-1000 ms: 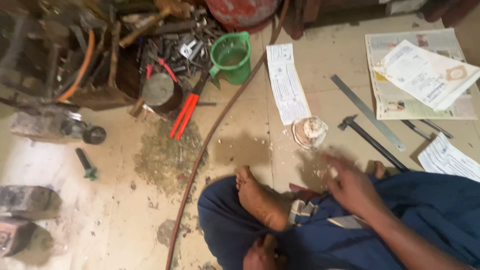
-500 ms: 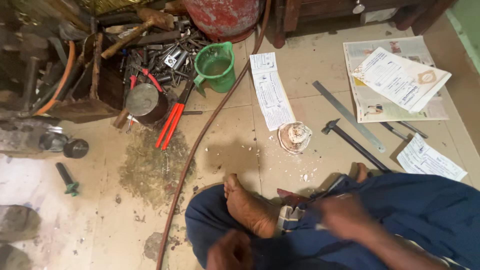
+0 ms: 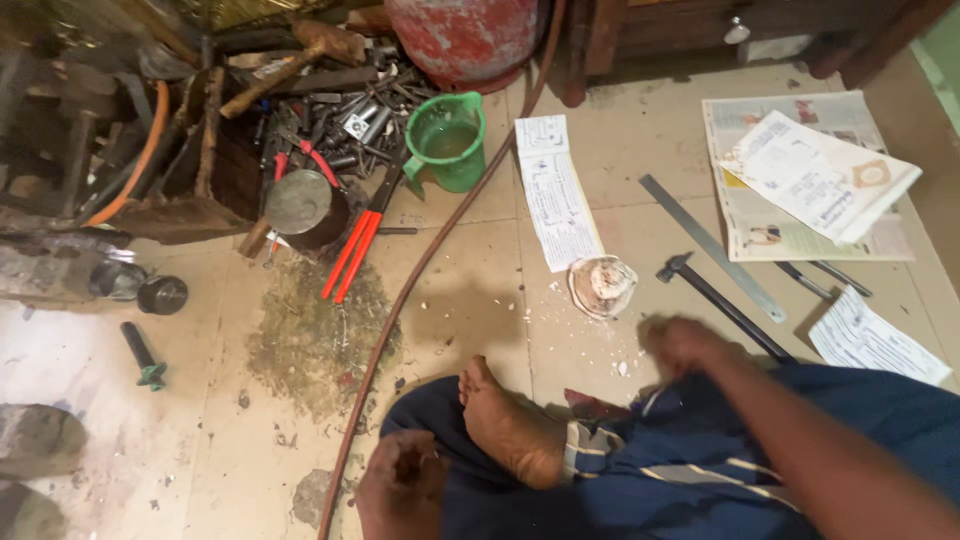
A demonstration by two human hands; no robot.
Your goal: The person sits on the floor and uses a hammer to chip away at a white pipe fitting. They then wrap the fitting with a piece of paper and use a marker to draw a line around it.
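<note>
I sit cross-legged on the floor in a blue garment, my bare foot in front of me. My right hand is blurred, hovering just over the floor between a small white round bowl-like object and the black hammer. I cannot make out whether it holds anything. My left hand rests at the bottom by my knee with its fingers curled and nothing visible in it. White crumbs lie scattered around the round object.
A steel ruler lies past the hammer, with newspaper and a paper slip to the right. A long printed paper, green mug, red-handled cutters, brown hose, red cylinder and a tool pile lie ahead.
My right hand dropped toward my lap, then came forward again to the floor near the hammer head. My left hand has come further into view at the bottom.
</note>
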